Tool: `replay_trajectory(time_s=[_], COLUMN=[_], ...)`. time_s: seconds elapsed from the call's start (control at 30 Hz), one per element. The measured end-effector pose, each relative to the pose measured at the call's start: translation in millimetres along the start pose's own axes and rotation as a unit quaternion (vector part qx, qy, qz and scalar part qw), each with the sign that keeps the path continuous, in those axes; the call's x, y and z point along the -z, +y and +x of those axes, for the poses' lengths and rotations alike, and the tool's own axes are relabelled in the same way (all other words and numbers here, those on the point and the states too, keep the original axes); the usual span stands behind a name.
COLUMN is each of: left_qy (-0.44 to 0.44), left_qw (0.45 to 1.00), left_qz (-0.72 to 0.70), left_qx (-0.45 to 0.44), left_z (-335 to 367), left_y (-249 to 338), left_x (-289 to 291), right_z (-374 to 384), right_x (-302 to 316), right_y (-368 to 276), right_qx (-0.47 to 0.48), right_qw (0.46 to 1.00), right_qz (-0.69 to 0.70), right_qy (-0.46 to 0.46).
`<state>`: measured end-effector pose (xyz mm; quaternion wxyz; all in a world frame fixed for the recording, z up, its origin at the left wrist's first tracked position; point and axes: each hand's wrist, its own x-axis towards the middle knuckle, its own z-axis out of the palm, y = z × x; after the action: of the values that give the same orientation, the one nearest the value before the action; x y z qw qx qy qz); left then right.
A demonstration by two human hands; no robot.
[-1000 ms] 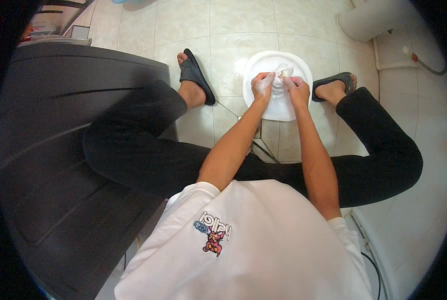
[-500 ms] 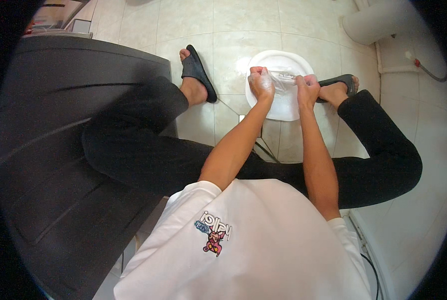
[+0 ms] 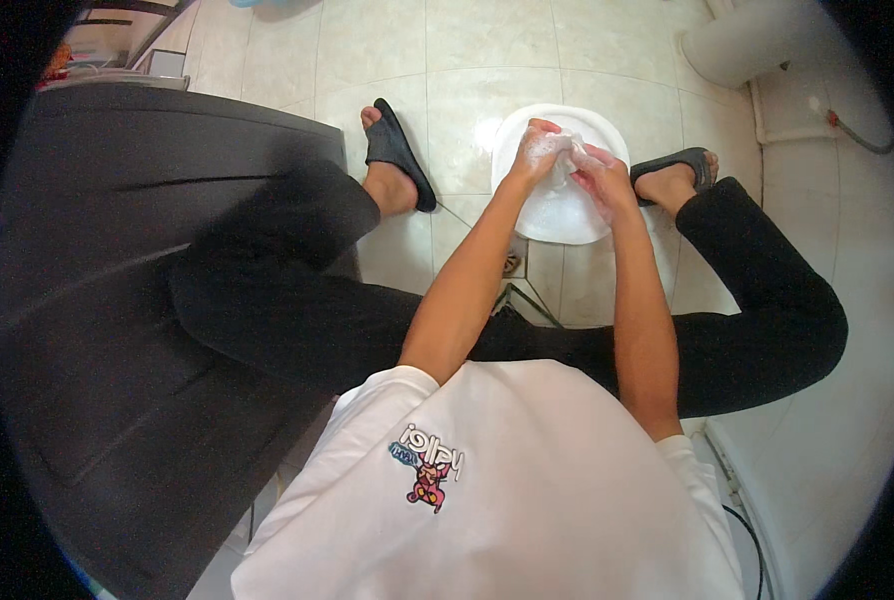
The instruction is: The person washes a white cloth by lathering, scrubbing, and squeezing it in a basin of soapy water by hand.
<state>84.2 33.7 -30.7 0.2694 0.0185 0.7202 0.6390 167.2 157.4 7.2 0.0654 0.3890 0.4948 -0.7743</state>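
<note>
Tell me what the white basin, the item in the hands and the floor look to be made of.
White basin: likely plastic, going by its smooth, evenly white, rounded rim. The item gripped by the left hand and right hand: soft white cloth, wet and apparently soapy, since it bunches and folds. Floor: glazed ceramic tile, pale and glossy with grout lines.

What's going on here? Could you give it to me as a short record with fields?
Place: tiled floor, person seated
Left hand: gripping a white soapy cloth
Right hand: gripping the same cloth
Under the hands: white basin on the floor
Feet: black sandals, one each side of the basin
Person's left: large dark bin
</note>
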Motion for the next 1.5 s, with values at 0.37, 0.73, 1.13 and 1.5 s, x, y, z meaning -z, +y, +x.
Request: replay_trajectory(time_s=[0.37,0.73,1.13,1.5], left_qy=[0.013,-0.152,-0.091,-0.051], left_qw=[0.988,0.981,0.939,0.967], left_qz=[0.148,0.119,0.321,0.239], left_qx=[-0.038,0.021,-0.081,-0.07], left_z=[-2,1,-2,0], left_y=[7,65,83,77], left_x=[6,37,50,62], right_z=[6,-3,-5,-22], right_x=[22,29,28,22], right_y=[-9,-27,-38,-72], right_qx=[0.109,0.313,0.107,0.154], right_qw=[0.935,0.805,0.918,0.854], right_qz=[-0.259,-0.389,-0.368,-0.461], right_qy=[0.218,0.32,0.098,0.187])
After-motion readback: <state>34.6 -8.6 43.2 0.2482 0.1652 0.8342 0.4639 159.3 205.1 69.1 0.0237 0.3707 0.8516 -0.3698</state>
